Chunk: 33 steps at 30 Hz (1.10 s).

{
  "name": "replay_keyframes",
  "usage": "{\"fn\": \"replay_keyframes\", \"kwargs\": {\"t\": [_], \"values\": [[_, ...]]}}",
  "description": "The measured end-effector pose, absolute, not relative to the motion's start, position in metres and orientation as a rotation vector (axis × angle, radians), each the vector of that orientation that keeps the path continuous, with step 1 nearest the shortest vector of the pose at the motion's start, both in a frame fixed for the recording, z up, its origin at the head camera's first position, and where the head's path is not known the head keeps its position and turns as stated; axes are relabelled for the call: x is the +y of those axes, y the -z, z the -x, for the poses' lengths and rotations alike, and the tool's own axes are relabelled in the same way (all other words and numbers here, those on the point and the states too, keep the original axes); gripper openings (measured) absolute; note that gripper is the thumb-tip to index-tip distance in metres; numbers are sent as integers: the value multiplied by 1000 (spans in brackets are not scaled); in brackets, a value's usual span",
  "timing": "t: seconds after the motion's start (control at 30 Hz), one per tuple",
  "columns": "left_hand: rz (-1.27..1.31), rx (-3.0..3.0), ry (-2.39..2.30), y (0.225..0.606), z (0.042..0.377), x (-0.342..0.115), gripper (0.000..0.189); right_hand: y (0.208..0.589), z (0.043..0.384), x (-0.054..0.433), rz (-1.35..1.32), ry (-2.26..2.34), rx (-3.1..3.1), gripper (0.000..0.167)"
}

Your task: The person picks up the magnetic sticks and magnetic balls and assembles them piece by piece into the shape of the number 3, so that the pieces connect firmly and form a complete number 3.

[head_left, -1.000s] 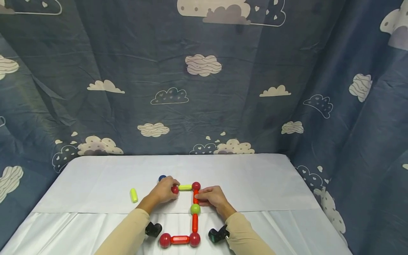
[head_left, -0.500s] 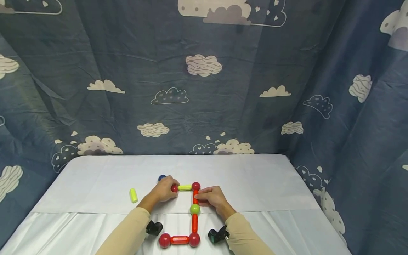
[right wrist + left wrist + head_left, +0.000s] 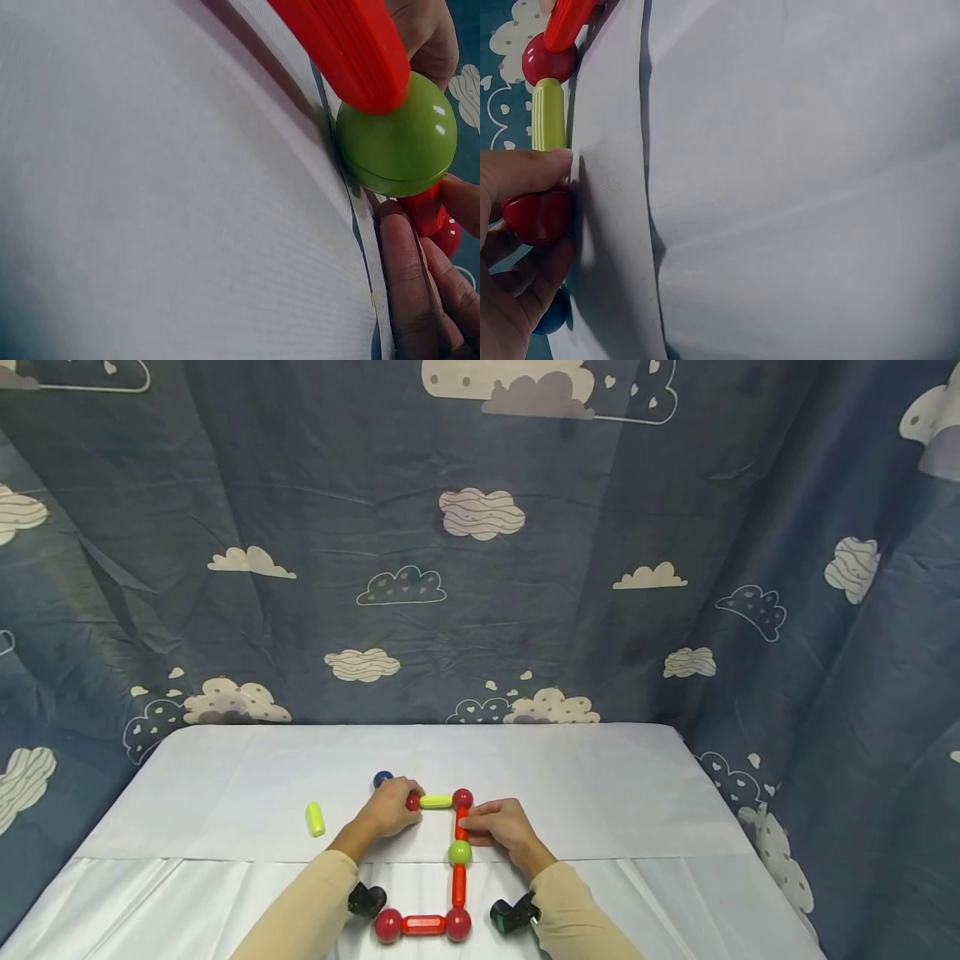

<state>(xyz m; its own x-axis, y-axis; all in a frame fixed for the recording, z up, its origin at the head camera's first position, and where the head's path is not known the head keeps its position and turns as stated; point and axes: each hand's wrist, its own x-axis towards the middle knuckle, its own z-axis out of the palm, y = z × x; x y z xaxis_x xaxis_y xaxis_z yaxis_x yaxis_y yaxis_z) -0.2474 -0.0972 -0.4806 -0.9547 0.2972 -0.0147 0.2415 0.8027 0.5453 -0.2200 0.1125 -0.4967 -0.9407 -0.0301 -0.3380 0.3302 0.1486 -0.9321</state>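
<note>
My left hand [image 3: 390, 807] grips a red ball [image 3: 540, 216] between thumb and fingers, at the left end of a yellow-green rod [image 3: 437, 802]. That rod runs right to another red ball [image 3: 462, 798]. Below this corner, my right hand [image 3: 504, 828] pinches a red rod [image 3: 461, 823], its fingers close to the green ball [image 3: 397, 135]. From the green ball a second red rod [image 3: 459, 886] leads toward the near side, to a red ball [image 3: 458, 924]. A third red rod [image 3: 423, 925] joins it to a red ball [image 3: 388, 926] at the left.
A blue ball [image 3: 382, 777] lies just behind my left hand. Farther left, a loose yellow-green rod [image 3: 315, 819] rests on the white-covered table [image 3: 600, 777]. A dark blue curtain [image 3: 525, 610] with clouds hangs behind the table.
My left hand and the red ball in it have shifted very slightly right. The right hand keeps its place on the red rod.
</note>
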Motion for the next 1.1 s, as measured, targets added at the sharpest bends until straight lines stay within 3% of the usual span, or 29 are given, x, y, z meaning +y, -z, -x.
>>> {"fn": "replay_keyframes", "kwargs": {"t": [0.47, 0.7, 1.1], "values": [[-390, 2878, -885, 482, 245, -96, 24, 497, 219, 111, -276, 1867, 2153, 26], [-412, 2870, -844, 478, 245, -96, 36, 498, 220, 112, -267, 1888, 2137, 25], [-737, 2926, -598, 470, 244, -98, 38, 501, 221, 113, -267, 1870, 2153, 25]]}}
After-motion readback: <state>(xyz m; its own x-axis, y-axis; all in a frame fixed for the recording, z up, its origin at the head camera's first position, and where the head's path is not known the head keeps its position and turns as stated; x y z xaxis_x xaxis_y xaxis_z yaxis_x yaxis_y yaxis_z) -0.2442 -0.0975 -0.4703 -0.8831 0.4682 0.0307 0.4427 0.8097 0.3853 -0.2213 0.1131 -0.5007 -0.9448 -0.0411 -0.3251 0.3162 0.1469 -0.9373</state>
